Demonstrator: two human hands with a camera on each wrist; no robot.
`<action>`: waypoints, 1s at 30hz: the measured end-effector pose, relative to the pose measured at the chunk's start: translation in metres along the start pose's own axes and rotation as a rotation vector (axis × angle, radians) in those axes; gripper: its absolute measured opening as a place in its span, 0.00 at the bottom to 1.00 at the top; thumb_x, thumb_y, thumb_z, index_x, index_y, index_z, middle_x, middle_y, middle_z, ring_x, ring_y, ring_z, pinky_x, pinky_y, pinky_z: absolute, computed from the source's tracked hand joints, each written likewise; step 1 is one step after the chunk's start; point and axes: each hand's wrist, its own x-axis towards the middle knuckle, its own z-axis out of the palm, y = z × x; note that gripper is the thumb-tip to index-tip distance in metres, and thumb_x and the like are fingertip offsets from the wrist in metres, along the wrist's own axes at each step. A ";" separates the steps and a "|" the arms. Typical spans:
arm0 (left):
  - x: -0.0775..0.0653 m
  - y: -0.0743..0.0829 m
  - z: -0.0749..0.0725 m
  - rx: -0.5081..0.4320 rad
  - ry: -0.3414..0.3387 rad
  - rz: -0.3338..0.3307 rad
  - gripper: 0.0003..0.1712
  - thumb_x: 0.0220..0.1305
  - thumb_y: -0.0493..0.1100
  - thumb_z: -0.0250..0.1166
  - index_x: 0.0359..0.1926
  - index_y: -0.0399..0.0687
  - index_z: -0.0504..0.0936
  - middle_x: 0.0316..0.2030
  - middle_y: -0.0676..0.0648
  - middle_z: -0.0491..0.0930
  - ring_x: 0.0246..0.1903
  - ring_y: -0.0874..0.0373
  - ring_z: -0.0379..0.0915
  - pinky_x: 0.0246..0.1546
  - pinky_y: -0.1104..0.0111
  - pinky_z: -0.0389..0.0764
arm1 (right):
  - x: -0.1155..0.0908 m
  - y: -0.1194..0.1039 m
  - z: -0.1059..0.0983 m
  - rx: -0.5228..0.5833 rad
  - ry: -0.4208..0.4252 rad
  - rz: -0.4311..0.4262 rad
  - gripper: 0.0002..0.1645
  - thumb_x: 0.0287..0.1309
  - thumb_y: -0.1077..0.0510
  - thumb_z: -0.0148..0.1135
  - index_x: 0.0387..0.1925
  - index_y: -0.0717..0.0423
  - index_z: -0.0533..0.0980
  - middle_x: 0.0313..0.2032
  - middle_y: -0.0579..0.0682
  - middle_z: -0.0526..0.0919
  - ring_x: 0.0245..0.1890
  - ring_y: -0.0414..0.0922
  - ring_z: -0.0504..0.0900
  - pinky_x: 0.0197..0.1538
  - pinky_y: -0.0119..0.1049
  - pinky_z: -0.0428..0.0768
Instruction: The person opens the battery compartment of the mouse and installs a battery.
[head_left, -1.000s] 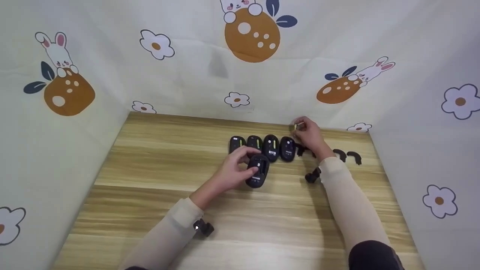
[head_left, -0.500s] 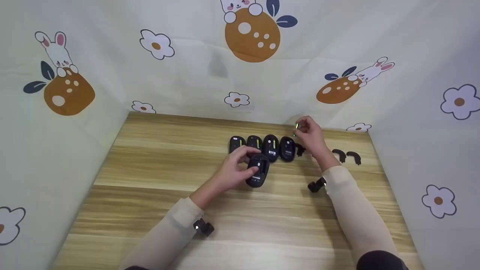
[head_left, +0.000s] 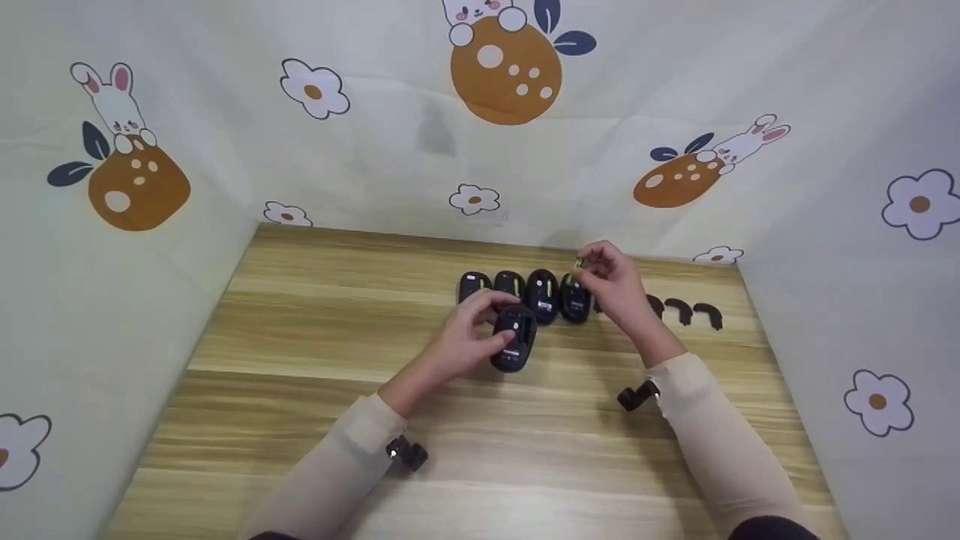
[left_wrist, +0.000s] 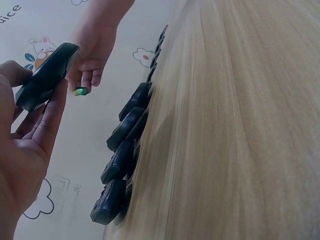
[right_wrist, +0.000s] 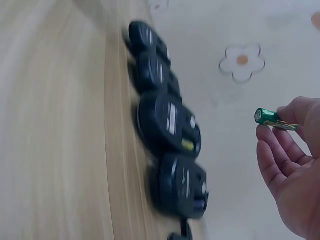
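Note:
A black computer mouse, underside up with its long battery slot uncovered, is gripped between thumb and fingers of my left hand. The left wrist view shows that mouse raised above the table. My right hand pinches a small green and gold battery between thumb and fingers. In the head view it overlaps the top of the rightmost mouse in the row. The other mice in the row, among them one mouse with a yellow-green battery in its slot, also lie underside up.
Several curved black battery covers lie in a line right of the mice, some partly hidden behind my right hand. A patterned cloth wall rises at the back edge of the wooden table.
My right hand, with the battery, has moved left and toward the row of mice, and the battery has turned in its fingers. My left hand and its mouse have barely moved.

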 end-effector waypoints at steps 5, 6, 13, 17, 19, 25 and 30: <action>0.000 0.001 0.000 0.010 0.002 0.000 0.28 0.66 0.29 0.74 0.66 0.41 0.82 0.61 0.39 0.77 0.52 0.38 0.84 0.50 0.55 0.93 | -0.012 -0.016 0.008 0.063 -0.030 -0.003 0.14 0.71 0.69 0.71 0.53 0.71 0.79 0.43 0.57 0.86 0.41 0.44 0.87 0.44 0.36 0.88; 0.000 0.001 0.001 0.013 0.002 0.000 0.28 0.66 0.29 0.74 0.66 0.40 0.82 0.61 0.39 0.78 0.52 0.38 0.84 0.51 0.55 0.93 | -0.014 -0.020 0.009 0.084 -0.034 0.001 0.14 0.71 0.69 0.71 0.53 0.72 0.78 0.42 0.56 0.86 0.40 0.45 0.88 0.44 0.38 0.89; 0.001 0.002 0.001 0.032 0.003 0.007 0.28 0.66 0.29 0.74 0.66 0.39 0.82 0.60 0.40 0.78 0.53 0.43 0.84 0.55 0.59 0.90 | -0.029 -0.040 0.021 0.180 -0.065 0.015 0.13 0.69 0.72 0.70 0.51 0.74 0.78 0.42 0.58 0.87 0.40 0.50 0.90 0.44 0.40 0.92; 0.001 0.003 0.001 0.052 0.002 0.014 0.28 0.66 0.29 0.74 0.66 0.38 0.82 0.59 0.41 0.79 0.53 0.47 0.83 0.60 0.59 0.88 | -0.037 -0.049 0.028 0.193 -0.102 -0.007 0.12 0.67 0.74 0.70 0.49 0.74 0.78 0.39 0.57 0.86 0.37 0.48 0.88 0.43 0.39 0.91; 0.001 0.003 0.001 0.053 0.000 0.019 0.28 0.66 0.29 0.74 0.66 0.38 0.81 0.59 0.41 0.79 0.52 0.47 0.82 0.61 0.56 0.87 | -0.041 -0.053 0.031 0.181 -0.119 -0.020 0.11 0.67 0.74 0.71 0.48 0.73 0.79 0.38 0.55 0.86 0.36 0.47 0.88 0.42 0.37 0.90; 0.001 0.003 0.001 0.054 0.000 0.010 0.27 0.67 0.30 0.74 0.66 0.39 0.81 0.59 0.42 0.79 0.52 0.48 0.81 0.62 0.52 0.87 | -0.049 -0.060 0.039 0.154 -0.165 -0.026 0.11 0.68 0.72 0.71 0.49 0.73 0.80 0.37 0.53 0.86 0.36 0.43 0.86 0.41 0.33 0.88; 0.001 0.002 0.002 0.046 -0.001 0.014 0.28 0.67 0.31 0.74 0.66 0.39 0.81 0.60 0.41 0.79 0.52 0.47 0.80 0.62 0.52 0.87 | -0.054 -0.064 0.044 0.116 -0.210 -0.051 0.10 0.69 0.70 0.73 0.48 0.68 0.81 0.40 0.56 0.86 0.39 0.46 0.87 0.43 0.34 0.89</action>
